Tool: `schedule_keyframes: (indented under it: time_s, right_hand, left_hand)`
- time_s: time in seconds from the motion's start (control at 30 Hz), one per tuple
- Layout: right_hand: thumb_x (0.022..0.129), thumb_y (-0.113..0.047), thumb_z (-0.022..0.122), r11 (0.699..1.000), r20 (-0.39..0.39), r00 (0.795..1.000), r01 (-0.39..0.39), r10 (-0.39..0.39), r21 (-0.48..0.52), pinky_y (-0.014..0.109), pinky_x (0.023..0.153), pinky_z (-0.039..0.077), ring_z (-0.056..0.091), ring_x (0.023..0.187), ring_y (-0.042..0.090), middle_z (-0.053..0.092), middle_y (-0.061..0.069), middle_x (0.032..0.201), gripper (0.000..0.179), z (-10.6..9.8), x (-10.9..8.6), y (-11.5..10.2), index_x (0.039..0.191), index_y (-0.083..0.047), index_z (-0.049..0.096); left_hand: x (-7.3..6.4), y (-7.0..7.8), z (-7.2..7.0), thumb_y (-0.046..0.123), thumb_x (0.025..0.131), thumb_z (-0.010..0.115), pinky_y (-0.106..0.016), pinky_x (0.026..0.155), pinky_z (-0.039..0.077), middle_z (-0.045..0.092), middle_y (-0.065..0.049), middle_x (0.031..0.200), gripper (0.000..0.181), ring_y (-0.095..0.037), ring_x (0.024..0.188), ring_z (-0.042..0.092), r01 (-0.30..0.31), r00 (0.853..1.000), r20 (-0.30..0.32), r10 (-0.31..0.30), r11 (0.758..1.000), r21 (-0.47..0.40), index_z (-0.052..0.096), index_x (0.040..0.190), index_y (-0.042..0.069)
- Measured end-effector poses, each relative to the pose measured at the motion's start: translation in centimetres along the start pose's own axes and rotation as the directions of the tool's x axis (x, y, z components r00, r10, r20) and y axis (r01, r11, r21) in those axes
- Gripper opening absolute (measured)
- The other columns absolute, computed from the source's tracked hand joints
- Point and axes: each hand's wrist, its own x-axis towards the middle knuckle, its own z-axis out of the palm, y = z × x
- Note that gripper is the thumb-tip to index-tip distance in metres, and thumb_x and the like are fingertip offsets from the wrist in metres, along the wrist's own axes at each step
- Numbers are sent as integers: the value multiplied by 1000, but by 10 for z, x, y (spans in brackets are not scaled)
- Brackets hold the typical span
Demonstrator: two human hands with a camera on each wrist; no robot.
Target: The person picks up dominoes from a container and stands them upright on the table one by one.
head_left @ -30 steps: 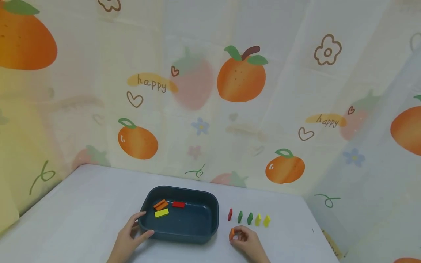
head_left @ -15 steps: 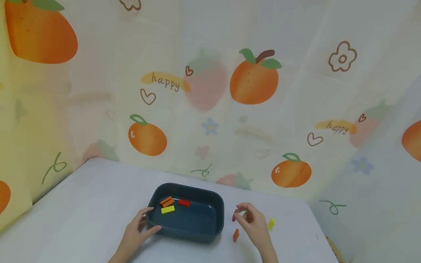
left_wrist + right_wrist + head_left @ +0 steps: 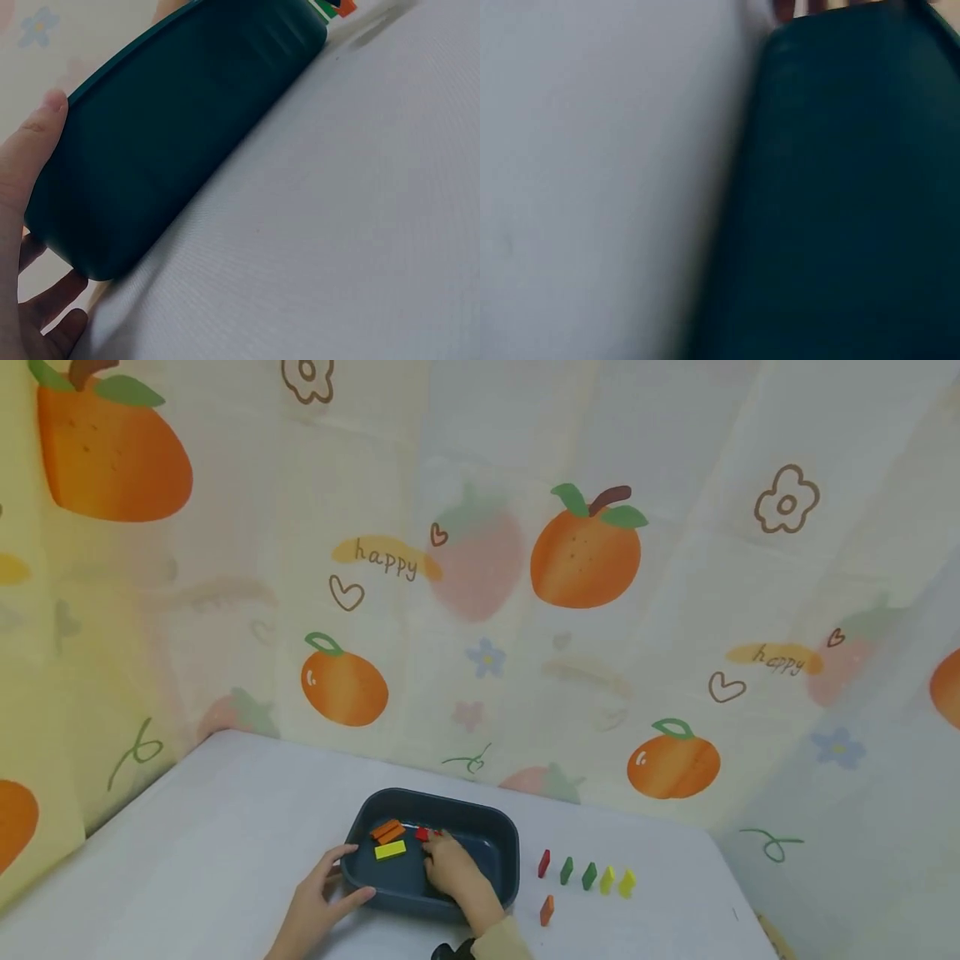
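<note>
My left hand (image 3: 318, 893) holds the front left corner of a dark blue-green basin (image 3: 513, 860), thumb on its front side and fingers round the left end. In the left wrist view the thumb (image 3: 41, 131) lies against the basin's rim. Inside the basin, my right hand (image 3: 453, 868) has its fingertips on a red domino block (image 3: 422, 833), partly covering it. To its left lie two orange domino blocks (image 3: 387, 832) and a yellow domino block (image 3: 390, 850). In the right wrist view the basin's outer wall (image 3: 840, 187) fills the right side, and the right fingers are not seen.
Right of the basin, a row of domino blocks stands upright: a red one (image 3: 543, 863), two green ones (image 3: 567, 870) and two yellow ones (image 3: 627, 883). An orange domino block (image 3: 547, 910) stands in front of them. A patterned curtain (image 3: 480, 610) hangs behind the white table (image 3: 285, 793).
My right hand let go of the orange domino block, leaving it standing, touched the standing red one, then moved left into the basin. My left hand stays on the basin.
</note>
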Motion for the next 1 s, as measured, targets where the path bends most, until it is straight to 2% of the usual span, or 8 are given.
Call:
schedule_keyframes:
  time_s: [0.1,0.2,0.37,0.5,0.6,0.7,0.83,1.0]
  right_hand:
    - [76,-1,67,999,-123,991,-47,46,-6,29,78,48,58,92,21,63,8,94,17,-3,0,0,93,-2,68]
    - [71,3,70,997,-175,982,-72,68,-18,24,64,49,57,73,16,58,4,79,16,-3,0,-1,86,-1,67]
    - [65,8,69,994,-194,978,-91,78,-60,21,54,46,52,61,15,45,2,68,13,2,-2,0,72,-2,69]
    - [65,10,69,991,-235,966,-121,106,-53,22,56,47,53,63,16,52,3,67,16,2,-2,2,72,-4,69]
    - [63,10,70,992,-218,968,-125,125,15,23,54,46,52,61,16,56,3,65,16,2,-1,3,72,-2,66]
    - [62,8,72,982,-137,982,-112,132,150,23,50,44,48,57,13,55,1,63,17,1,-4,2,73,-1,64]
    - [65,1,74,918,-73,993,-59,95,391,20,51,42,46,58,7,52,-4,65,24,-10,-18,6,88,0,65]
    - [70,1,68,765,-103,992,16,66,644,20,57,47,51,63,8,56,-3,72,24,-44,-61,25,93,-1,62]
  left_hand:
    - [2,1,0,32,71,75,-47,84,45,45,-20,127,62,-33,102,52,-22,1000,-7,22,1000,6,47,123,12]
    - [4,0,-2,29,71,75,-46,85,45,44,-20,127,62,-33,102,52,-29,999,-18,29,1000,3,47,123,12]
    - [1,-1,-4,37,72,73,-49,85,43,40,-24,130,65,-36,106,49,72,997,33,-73,997,33,44,125,12]
    - [3,-2,-3,37,73,72,-49,85,43,40,-23,131,65,-36,106,49,47,998,33,-48,999,21,43,125,13]
    - [3,-3,-4,35,73,72,-49,86,43,40,-23,130,64,-36,105,50,39,999,22,-40,999,19,43,125,13]
    - [0,-3,-7,38,74,71,-52,85,43,39,-25,131,65,-38,106,48,84,996,32,-86,995,49,42,126,12]
    - [-1,0,-6,39,74,71,-52,85,42,38,-25,131,65,-38,106,48,99,994,31,-100,994,54,42,126,13]
    - [-1,2,1,39,73,72,-51,84,43,40,-23,130,64,-36,104,50,71,997,26,-71,997,31,44,124,12]
